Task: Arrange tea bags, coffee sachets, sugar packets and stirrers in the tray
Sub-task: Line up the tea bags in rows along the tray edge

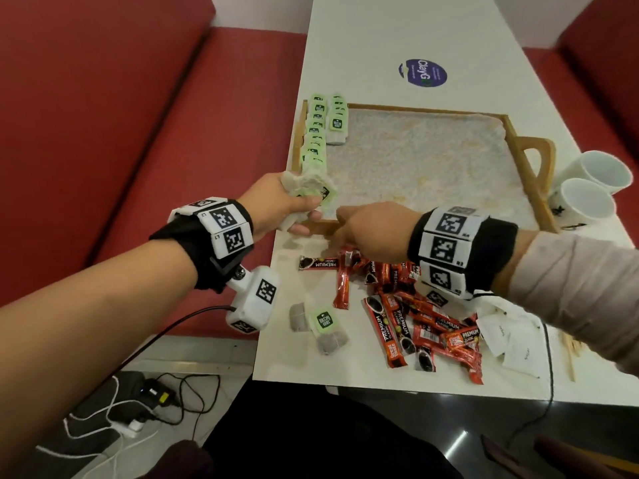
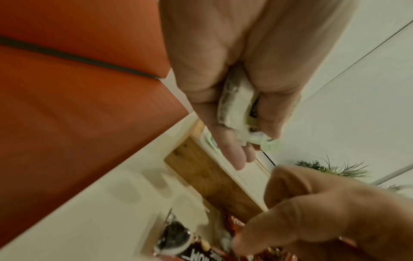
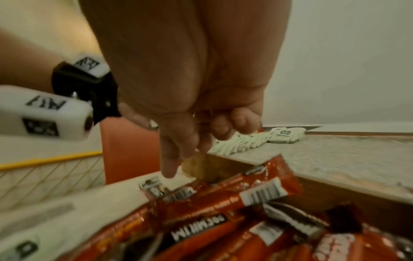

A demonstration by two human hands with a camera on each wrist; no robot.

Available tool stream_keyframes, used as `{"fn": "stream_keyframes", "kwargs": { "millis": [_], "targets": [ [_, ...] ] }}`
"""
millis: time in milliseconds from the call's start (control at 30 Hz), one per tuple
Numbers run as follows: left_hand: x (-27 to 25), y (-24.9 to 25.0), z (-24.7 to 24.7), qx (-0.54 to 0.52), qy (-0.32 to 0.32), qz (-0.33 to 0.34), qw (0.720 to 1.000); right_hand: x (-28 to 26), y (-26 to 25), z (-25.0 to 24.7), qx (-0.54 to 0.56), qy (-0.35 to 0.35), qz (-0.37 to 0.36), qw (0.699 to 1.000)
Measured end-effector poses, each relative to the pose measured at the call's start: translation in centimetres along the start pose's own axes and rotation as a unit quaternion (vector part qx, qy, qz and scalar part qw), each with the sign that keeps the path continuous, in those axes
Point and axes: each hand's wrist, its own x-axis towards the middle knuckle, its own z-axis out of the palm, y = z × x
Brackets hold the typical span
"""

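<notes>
A wooden tray (image 1: 415, 108) with a speckled liner lies on the white table. A row of green-labelled tea bags (image 1: 316, 133) stands along its left side, also seen in the right wrist view as tea bags (image 3: 241, 143). My left hand (image 1: 294, 209) grips a bunch of tea bags (image 1: 307, 188) over the tray's near left corner; in the left wrist view the bunch (image 2: 234, 109) sits between its curled fingers (image 2: 228, 151). My right hand (image 1: 349, 226) hovers by the near rim above the red coffee sachets (image 1: 415, 323), fingers loosely curled, index (image 3: 170, 166) pointing down, holding nothing.
Two loose tea bags (image 1: 321, 326) lie near the table's front left. White sugar packets (image 1: 508, 337) and wooden stirrers (image 1: 570, 350) lie under my right forearm. Two white cups (image 1: 594, 174) lie right of the tray's handle. Red benches flank the table.
</notes>
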Motion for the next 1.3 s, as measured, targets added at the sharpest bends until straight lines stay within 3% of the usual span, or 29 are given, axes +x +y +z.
{"fn": "stream_keyframes", "kwargs": {
  "millis": [200, 333, 433, 733, 867, 1000, 1133, 1300],
  "targets": [
    [-0.3, -0.6, -0.1, 0.020, -0.009, 0.004, 1.000, 0.1, 0.7, -0.6, -0.059, -0.030, 0.005, 0.998],
    [-0.3, -0.8, -0.1, 0.013, -0.017, -0.008, 1.000, 1.7, 0.4, 0.0, -0.068, 0.020, -0.003, 0.997],
    [-0.4, -0.6, -0.2, 0.006, -0.019, -0.006, 1.000, 2.9, 0.0, 0.6, -0.068, -0.018, -0.013, 0.997],
    [-0.4, -1.1, -0.6, -0.003, -0.007, -0.015, 1.000, 2.4, 0.5, 0.8, -0.193, -0.014, -0.101, 0.976],
    [-0.6, -1.5, -0.3, -0.014, -0.014, -0.027, 0.999, 2.5, 0.5, 0.9, -0.220, -0.010, -0.107, 0.970],
    [-0.6, -1.6, 0.0, -0.005, -0.025, -0.033, 0.999, 2.2, 1.0, 0.7, -0.233, 0.007, -0.129, 0.964],
    [-0.4, -1.5, 0.1, 0.003, -0.023, -0.033, 0.999, 1.5, 1.9, -0.3, -0.200, 0.043, -0.105, 0.973],
    [0.0, -1.4, 0.5, -0.005, -0.027, -0.033, 0.999, 0.0, 3.1, -0.8, -0.111, 0.137, -0.094, 0.980]
  ]
}}
